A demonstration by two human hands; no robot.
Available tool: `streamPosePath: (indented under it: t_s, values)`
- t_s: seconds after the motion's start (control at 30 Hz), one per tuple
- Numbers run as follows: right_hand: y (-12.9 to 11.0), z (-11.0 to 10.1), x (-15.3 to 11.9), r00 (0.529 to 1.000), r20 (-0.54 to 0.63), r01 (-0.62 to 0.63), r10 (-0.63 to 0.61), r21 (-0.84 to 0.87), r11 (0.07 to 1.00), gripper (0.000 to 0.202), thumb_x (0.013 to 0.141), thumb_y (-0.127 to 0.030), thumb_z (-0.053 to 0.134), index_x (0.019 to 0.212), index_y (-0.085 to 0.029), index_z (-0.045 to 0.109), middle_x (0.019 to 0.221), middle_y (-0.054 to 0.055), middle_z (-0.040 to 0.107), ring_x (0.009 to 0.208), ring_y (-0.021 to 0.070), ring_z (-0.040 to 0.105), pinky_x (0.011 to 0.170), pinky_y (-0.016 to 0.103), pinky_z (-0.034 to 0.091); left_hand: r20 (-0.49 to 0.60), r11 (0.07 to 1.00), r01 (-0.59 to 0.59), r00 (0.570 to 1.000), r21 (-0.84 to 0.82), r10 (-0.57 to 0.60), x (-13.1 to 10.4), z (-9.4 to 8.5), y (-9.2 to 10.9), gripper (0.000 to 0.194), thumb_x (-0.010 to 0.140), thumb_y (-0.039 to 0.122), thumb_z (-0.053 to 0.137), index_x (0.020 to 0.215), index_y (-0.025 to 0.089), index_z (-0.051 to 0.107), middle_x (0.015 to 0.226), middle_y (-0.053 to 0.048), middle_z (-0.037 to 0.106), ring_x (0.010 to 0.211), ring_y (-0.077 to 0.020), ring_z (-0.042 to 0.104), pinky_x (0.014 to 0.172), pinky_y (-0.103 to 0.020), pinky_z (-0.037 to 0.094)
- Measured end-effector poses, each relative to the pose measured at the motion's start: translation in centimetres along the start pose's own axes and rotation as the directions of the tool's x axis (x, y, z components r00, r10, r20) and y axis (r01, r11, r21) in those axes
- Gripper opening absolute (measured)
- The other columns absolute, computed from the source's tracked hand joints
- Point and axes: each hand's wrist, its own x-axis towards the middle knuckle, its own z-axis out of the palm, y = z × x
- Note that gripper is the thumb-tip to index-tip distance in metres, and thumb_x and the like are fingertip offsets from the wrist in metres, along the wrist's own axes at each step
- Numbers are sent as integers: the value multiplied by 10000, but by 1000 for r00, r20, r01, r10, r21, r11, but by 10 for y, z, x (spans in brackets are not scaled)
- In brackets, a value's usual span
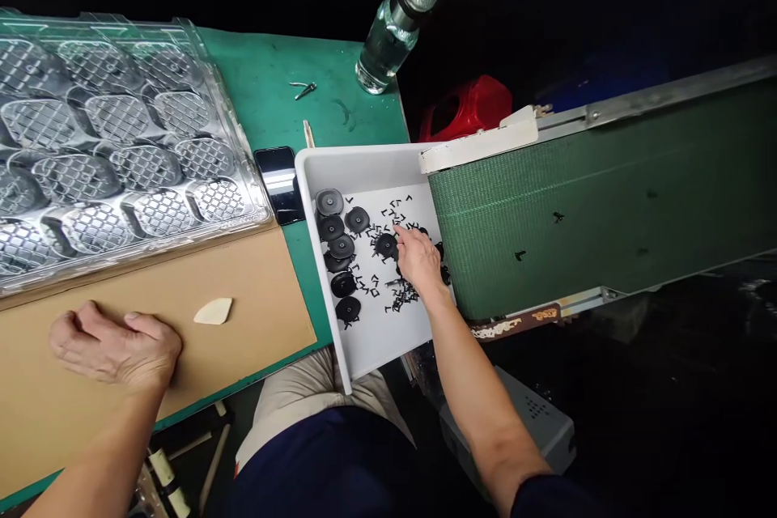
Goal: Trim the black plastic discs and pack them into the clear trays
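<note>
My left hand (115, 344) rests on the brown cardboard (255, 291), fingers bent and the thumb apart from them, with nothing visible in its grasp. Inside a white bin (376, 350), my right hand (418, 261) reaches over small black parts, its index finger stretched out and its other fingers partly hidden. A round black disc (386, 245) lies just left of that hand. Several more black discs (343, 285) line the bin's left side. Small black L-shaped pieces (401, 295) are scattered over the bin floor, some covered by my right hand.
Clear plastic trays (137, 166) holding dark parts stand at left. A cream-coloured flat piece (214, 311), a phone (279, 184), nippers (303, 90) and a glass bottle (386, 44) lie or stand on the bench. A green conveyor belt (595, 210) carrying small black pieces meets the bin's right side.
</note>
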Motion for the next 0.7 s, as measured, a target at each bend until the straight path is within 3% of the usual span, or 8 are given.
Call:
streamPosePath:
  t_s: [0.1, 0.2, 0.37, 0.47, 0.57, 0.7]
  values:
    - [1, 5, 7, 999, -27, -29, 31, 76, 997, 490, 1018, -175, 541, 1501, -250, 589, 1254, 75, 665, 1058, 241, 632, 1031, 381, 501, 1, 1000, 5, 1000, -4, -5, 0, 0, 1, 667, 915, 364, 542, 1501, 48, 505, 1495, -294, 501, 1414, -471, 462, 1149, -648, 364]
    - [2, 21, 9, 992, -40, -115, 120, 119, 986, 439, 1008, -273, 597, 1439, -200, 635, 1295, 124, 645, 995, 261, 666, 949, 406, 542, -3, 1000, 9, 1000, -3, -9, 0, 0, 1, 678, 905, 366, 546, 1504, 49, 506, 1496, -296, 502, 1416, -475, 462, 1146, -654, 363]
    - [-5, 51, 0, 986, -54, -145, 160, 214, 966, 377, 1000, -280, 594, 1357, -197, 682, 1240, 109, 680, 912, 223, 696, 945, 361, 555, 0, 1000, -2, 1000, 6, 2, 0, -1, 0, 675, 904, 359, 547, 1498, 42, 504, 1490, -302, 501, 1412, -462, 463, 1151, -634, 365]
    - [-2, 57, -19, 975, -95, -170, 200, 257, 951, 389, 1040, -261, 479, 1386, -220, 652, 1207, 74, 704, 922, 196, 699, 930, 319, 557, 14, 1000, 12, 1000, 1, -12, 0, -1, -1, 685, 889, 354, 551, 1502, 52, 498, 1497, -297, 493, 1416, -467, 456, 1145, -641, 361]
    - [12, 55, -49, 926, -169, -295, 339, 237, 926, 452, 1031, -233, 377, 1408, -148, 610, 1221, 132, 679, 1012, 240, 682, 974, 383, 537, 23, 1000, 18, 1000, -14, -18, 0, -1, -2, 693, 874, 348, 555, 1506, 72, 491, 1510, -288, 482, 1431, -465, 439, 1147, -644, 346]
    - [27, 56, -79, 880, -171, -415, 444, 180, 892, 466, 978, -326, 509, 1386, -128, 616, 1258, 164, 635, 1045, 289, 660, 962, 437, 530, 20, 1000, 13, 1000, -17, -13, -1, -2, -1, 693, 887, 350, 561, 1523, 89, 476, 1530, -276, 473, 1456, -458, 421, 1163, -634, 332]
